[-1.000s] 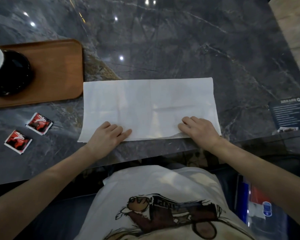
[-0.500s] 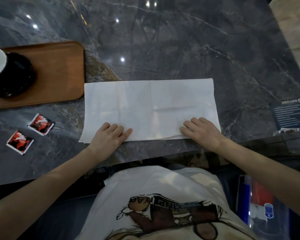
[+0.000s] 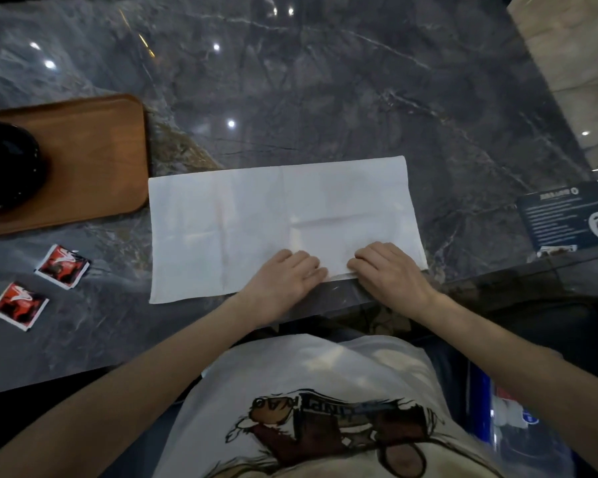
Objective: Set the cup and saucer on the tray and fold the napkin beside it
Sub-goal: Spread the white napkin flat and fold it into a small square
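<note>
A white napkin (image 3: 277,215) lies flat on the dark marble table, folded into a long rectangle, just right of the wooden tray (image 3: 94,157). On the tray's left end stands a black saucer (image 3: 11,167) with a cup cut off by the frame edge. My left hand (image 3: 285,276) and my right hand (image 3: 384,267) rest side by side on the napkin's near edge, right of its middle, fingers pressing down flat. Neither hand grips anything that I can see.
Two red sachets (image 3: 63,267) (image 3: 19,305) lie on the table left of the napkin, near the front edge. A dark printed card (image 3: 567,215) sits at the right edge. The table's front edge runs just under my wrists.
My left hand has slid right along the napkin's near edge until it is close to my right hand. The right hand has barely moved.
</note>
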Available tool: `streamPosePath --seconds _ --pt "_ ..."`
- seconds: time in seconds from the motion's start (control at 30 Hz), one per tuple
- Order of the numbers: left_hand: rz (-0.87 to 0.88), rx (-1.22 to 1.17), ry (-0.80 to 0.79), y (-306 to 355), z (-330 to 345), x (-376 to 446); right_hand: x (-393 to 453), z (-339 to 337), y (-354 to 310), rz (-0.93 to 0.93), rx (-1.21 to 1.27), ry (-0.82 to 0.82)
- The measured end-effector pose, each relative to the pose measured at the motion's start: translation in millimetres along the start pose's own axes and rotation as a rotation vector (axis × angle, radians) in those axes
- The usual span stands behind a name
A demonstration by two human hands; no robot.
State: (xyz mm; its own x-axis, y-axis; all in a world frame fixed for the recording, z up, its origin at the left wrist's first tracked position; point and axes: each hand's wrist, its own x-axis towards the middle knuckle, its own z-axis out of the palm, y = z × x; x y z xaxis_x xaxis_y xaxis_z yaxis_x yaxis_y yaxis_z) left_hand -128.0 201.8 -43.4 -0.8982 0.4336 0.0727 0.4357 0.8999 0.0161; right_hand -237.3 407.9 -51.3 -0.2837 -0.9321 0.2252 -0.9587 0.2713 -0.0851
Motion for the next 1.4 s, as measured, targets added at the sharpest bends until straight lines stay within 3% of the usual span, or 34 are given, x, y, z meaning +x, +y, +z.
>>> streamPosePath --seconds 0.33,0.5,0.73,0.97,1.07,1.2,1.3,1.4 --pt "0.109 -0.013 0.082 3.4 15.9 28.6 -39.2 -9.8 18.9 0.258 -0.082 0.082" --pt "0.113 -0.051 0.137 3.9 20.6 26.9 -54.0 -15.1 24.9 0.316 -0.123 0.042" --pt "0.150 -0.130 0.067 -0.7 16.0 25.1 -50.0 -11.9 26.5 0.378 -0.144 0.021" --pt "0.121 -0.192 0.051 -2.3 15.7 16.8 -37.6 -20.7 27.4 0.481 -0.174 -0.171" --pt "0.072 -0.184 0.068 -4.8 12.1 9.3 -11.7 -25.9 21.2 0.526 -0.105 -0.127" --pt "-0.065 -0.168 0.123 -4.5 6.9 -1.0 47.7 -12.6 -4.6 0.356 0.096 -0.088" --pt "-0.178 -0.179 0.210 -2.8 9.5 -10.0 82.2 5.6 -29.1 0.271 0.078 -0.172" --pt "-0.222 -0.137 0.210 -2.8 14.6 -26.0 94.4 24.2 -38.2 0.337 -0.016 -0.288"
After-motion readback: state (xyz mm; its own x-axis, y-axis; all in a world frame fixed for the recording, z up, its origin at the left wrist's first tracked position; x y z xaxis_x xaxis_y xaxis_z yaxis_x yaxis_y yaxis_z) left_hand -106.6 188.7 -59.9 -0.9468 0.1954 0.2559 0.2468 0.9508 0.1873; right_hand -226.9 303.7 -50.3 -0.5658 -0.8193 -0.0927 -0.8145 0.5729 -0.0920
